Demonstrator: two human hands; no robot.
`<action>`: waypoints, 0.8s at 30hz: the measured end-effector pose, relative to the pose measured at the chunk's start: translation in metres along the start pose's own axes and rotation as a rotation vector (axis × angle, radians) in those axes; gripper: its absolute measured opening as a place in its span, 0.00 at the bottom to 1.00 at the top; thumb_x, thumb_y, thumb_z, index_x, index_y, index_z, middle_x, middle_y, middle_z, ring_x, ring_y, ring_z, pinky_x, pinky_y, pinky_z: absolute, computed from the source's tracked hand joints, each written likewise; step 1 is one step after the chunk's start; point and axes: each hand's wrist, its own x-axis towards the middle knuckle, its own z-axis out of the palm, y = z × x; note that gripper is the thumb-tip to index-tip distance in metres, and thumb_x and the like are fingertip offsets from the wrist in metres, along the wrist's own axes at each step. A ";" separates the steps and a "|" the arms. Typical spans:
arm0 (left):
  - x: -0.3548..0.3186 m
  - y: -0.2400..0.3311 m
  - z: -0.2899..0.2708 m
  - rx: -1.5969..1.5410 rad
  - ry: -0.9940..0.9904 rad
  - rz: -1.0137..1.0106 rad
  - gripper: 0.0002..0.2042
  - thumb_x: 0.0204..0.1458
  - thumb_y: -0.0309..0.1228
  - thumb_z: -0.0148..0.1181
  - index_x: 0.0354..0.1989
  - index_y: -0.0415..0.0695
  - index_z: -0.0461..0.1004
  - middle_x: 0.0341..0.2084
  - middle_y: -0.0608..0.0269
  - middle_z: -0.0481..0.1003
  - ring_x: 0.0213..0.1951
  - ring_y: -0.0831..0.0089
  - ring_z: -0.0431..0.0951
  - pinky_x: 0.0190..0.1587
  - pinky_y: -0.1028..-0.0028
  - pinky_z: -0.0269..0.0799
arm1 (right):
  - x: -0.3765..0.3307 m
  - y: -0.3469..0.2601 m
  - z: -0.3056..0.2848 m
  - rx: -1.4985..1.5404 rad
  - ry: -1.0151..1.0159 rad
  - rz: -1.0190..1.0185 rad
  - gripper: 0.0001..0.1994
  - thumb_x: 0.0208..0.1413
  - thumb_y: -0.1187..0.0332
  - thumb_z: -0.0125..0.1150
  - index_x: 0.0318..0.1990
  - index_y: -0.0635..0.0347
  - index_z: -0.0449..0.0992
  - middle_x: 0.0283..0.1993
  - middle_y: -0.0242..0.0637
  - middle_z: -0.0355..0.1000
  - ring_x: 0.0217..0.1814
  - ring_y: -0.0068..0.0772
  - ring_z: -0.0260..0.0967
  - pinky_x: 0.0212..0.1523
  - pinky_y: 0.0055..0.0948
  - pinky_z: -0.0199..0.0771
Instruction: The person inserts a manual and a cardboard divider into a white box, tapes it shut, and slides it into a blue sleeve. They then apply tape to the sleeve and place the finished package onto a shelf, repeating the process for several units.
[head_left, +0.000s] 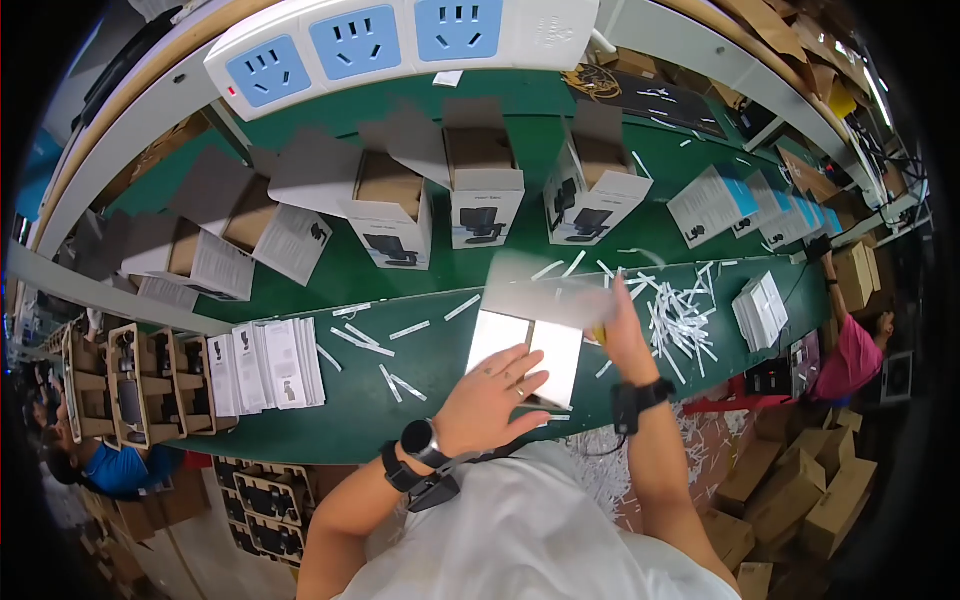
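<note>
In front of me on the green bench lies a white box (555, 362). My left hand (492, 402) rests on its near left part, palm down with the fingers spread. A pale, motion-blurred panel (530, 285), perhaps the box's flap, rises at its far side. My right hand (625, 335) is at the box's right edge, thumb side toward the panel, its fingers curled and partly hidden. A small yellow bit (599, 333) shows at these fingers; I cannot make out what it is. Beside this hand lies a pile of white paper strips (685, 315).
Several open white cartons (487, 205) stand along the back. Closed cartons (712, 208) are at the right. A stack of printed booklets (268, 365) and brown moulded trays (140, 385) lie left. A power strip (400, 50) hangs above. Another person (845, 355) is at the far right.
</note>
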 end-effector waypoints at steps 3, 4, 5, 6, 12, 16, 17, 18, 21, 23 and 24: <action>-0.001 -0.001 -0.021 -0.410 -0.062 -0.133 0.24 0.52 0.36 0.64 0.58 0.42 0.73 0.60 0.50 0.70 0.62 0.49 0.68 0.61 0.60 0.67 | -0.029 -0.042 0.030 -0.566 -0.438 -0.483 0.26 0.70 0.52 0.37 0.43 0.62 0.81 0.37 0.37 0.75 0.31 0.34 0.73 0.35 0.32 0.73; -0.001 0.006 -0.024 -0.549 -0.060 -0.251 0.21 0.53 0.33 0.62 0.56 0.41 0.73 0.55 0.52 0.73 0.57 0.53 0.73 0.57 0.63 0.69 | -0.043 -0.048 0.044 -0.651 -0.419 -0.495 0.21 0.68 0.57 0.43 0.45 0.61 0.81 0.39 0.38 0.76 0.34 0.35 0.75 0.35 0.32 0.73; -0.006 0.001 -0.020 -0.550 -0.066 -0.249 0.21 0.53 0.33 0.62 0.56 0.41 0.73 0.55 0.52 0.73 0.57 0.53 0.73 0.57 0.63 0.69 | -0.049 -0.051 0.056 -0.737 -0.400 -0.510 0.16 0.66 0.62 0.48 0.47 0.60 0.81 0.42 0.40 0.76 0.36 0.36 0.77 0.34 0.32 0.74; -0.013 -0.007 -0.013 -0.624 0.060 -0.260 0.18 0.53 0.32 0.64 0.52 0.42 0.75 0.49 0.53 0.77 0.48 0.56 0.78 0.50 0.64 0.73 | -0.052 -0.056 0.070 -0.844 -0.379 -0.554 0.09 0.59 0.68 0.58 0.43 0.58 0.80 0.39 0.40 0.75 0.37 0.41 0.78 0.35 0.34 0.76; -0.023 -0.017 -0.016 -0.774 0.202 -0.188 0.12 0.49 0.30 0.70 0.42 0.44 0.79 0.40 0.59 0.81 0.41 0.57 0.81 0.45 0.65 0.75 | -0.053 -0.050 0.080 -0.889 -0.356 -0.617 0.07 0.52 0.69 0.67 0.36 0.58 0.75 0.35 0.36 0.76 0.34 0.42 0.76 0.32 0.33 0.75; -0.029 -0.018 -0.011 -0.755 0.220 -0.185 0.10 0.50 0.26 0.68 0.41 0.41 0.80 0.37 0.62 0.82 0.40 0.68 0.81 0.45 0.70 0.74 | -0.051 -0.048 0.081 -0.867 -0.422 -0.614 0.08 0.51 0.69 0.70 0.36 0.57 0.76 0.35 0.36 0.75 0.34 0.41 0.76 0.32 0.32 0.74; -0.031 -0.018 -0.011 -0.782 0.203 -0.212 0.11 0.49 0.27 0.70 0.41 0.43 0.80 0.39 0.60 0.82 0.41 0.62 0.81 0.46 0.67 0.74 | -0.051 -0.049 0.081 -0.868 -0.420 -0.612 0.08 0.51 0.69 0.70 0.36 0.57 0.76 0.35 0.36 0.75 0.34 0.41 0.76 0.32 0.32 0.74; -0.032 -0.018 -0.011 -0.808 0.185 -0.240 0.12 0.49 0.28 0.71 0.42 0.45 0.80 0.40 0.59 0.81 0.43 0.57 0.80 0.47 0.65 0.74 | -0.049 -0.049 0.081 -0.854 -0.455 -0.593 0.08 0.50 0.69 0.71 0.35 0.57 0.76 0.35 0.36 0.75 0.33 0.40 0.75 0.31 0.32 0.74; -0.032 -0.021 -0.013 -0.755 0.186 -0.174 0.12 0.49 0.28 0.71 0.42 0.45 0.80 0.41 0.58 0.81 0.42 0.58 0.81 0.46 0.65 0.74 | -0.043 -0.048 0.081 -0.777 -0.551 -0.560 0.08 0.51 0.70 0.72 0.35 0.57 0.76 0.35 0.35 0.76 0.33 0.37 0.75 0.31 0.31 0.73; -0.032 -0.020 -0.016 -0.796 0.155 -0.209 0.12 0.49 0.27 0.71 0.42 0.44 0.80 0.43 0.58 0.81 0.44 0.58 0.80 0.48 0.65 0.73 | -0.040 -0.044 0.078 -0.718 -0.606 -0.545 0.08 0.51 0.71 0.72 0.34 0.57 0.76 0.35 0.34 0.76 0.33 0.35 0.75 0.31 0.31 0.73; -0.032 -0.020 -0.017 -0.838 0.126 -0.245 0.12 0.49 0.27 0.70 0.43 0.44 0.80 0.45 0.57 0.80 0.47 0.57 0.79 0.51 0.64 0.72 | -0.041 -0.043 0.073 -0.496 -0.641 -0.524 0.07 0.55 0.67 0.69 0.35 0.56 0.76 0.33 0.33 0.75 0.31 0.33 0.73 0.30 0.30 0.71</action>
